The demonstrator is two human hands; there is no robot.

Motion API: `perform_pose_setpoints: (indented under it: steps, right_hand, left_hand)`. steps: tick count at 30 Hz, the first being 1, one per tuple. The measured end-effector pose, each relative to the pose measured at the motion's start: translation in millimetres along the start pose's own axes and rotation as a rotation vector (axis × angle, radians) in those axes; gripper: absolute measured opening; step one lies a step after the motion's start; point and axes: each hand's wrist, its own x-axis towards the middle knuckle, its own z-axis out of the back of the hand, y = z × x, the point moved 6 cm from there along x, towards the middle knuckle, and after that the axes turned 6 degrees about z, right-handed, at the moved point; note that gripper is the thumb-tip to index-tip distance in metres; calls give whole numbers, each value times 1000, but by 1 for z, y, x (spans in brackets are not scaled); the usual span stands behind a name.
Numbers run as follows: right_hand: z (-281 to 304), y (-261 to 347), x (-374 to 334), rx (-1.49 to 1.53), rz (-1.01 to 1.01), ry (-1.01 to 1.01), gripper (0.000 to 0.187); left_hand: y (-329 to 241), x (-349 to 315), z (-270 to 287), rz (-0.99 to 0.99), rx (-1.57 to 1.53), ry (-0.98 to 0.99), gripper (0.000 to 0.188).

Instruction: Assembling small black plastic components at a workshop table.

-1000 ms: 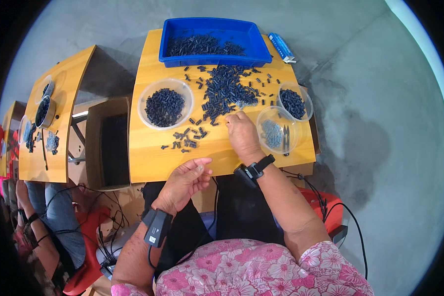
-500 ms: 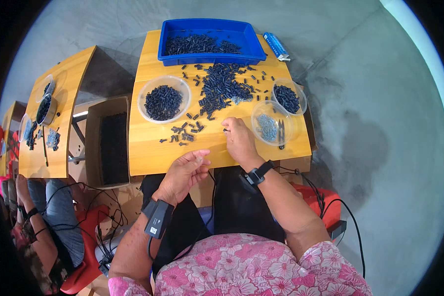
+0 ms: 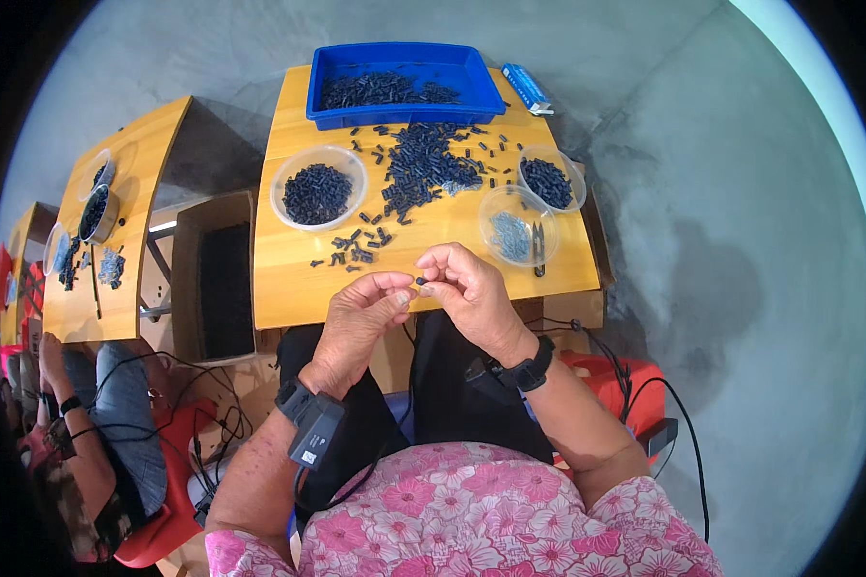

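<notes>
Just past the near edge of the table, my two hands meet at the fingertips. Between thumb and forefinger of my right hand (image 3: 467, 293) is a small black cylindrical part (image 3: 420, 281). My left hand (image 3: 364, 313) is closed in a pinch right beside that part; whatever its fingertips hold is too small to make out. Beyond my hands lies a small group of loose black parts (image 3: 356, 248), and farther off a large pile of black parts (image 3: 419, 163). A clear tub of small silvery pieces (image 3: 512, 238) stands to the right of my right hand, with dark tweezers (image 3: 539, 248) in it.
A blue tray (image 3: 409, 117) with black parts sits at the table's far edge, a blue-and-white box (image 3: 527, 88) beside it. Clear tubs of black parts stand left (image 3: 318, 196) and right (image 3: 548, 183). An open carton (image 3: 185, 279) stands at left, near another person's table (image 3: 130, 240).
My right hand has come back toward me from the table with the black part. My left hand has risen slightly, its fingers now pinched, and the two hands' fingertips have come together.
</notes>
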Motion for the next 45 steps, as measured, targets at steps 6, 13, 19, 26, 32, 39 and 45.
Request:
perform_pose_setpoints:
  steps: [6, 13, 19, 26, 32, 39, 45]
  right_hand:
    - [2, 26, -6, -75, 72, -4, 25]
    - [-2, 48, -9, -75, 124, 13, 21]
    - [-7, 47, -17, 43, 106, -7, 21]
    - [-9, 58, -20, -191, 340, 74, 22]
    - [-16, 51, -26, -278, 359, 104, 21]
    - [-16, 48, -24, -291, 365, 122, 14]
    - [-6, 35, -20, -117, 120, 84, 13]
  left_hand:
    - [-11, -10, -9, -147, 161, 19, 15]
    - [-16, -30, -12, -139, 71, -58, 12]
    - [0, -35, -11, -48, -222, 52, 10]
    - [1, -39, -18, -16, -232, 21, 12]
    - [17, -38, -16, 23, -342, -48, 12]
    - [21, -36, -14, 66, -373, -57, 13]
    - [11, -35, -20, 56, -262, 9, 14]
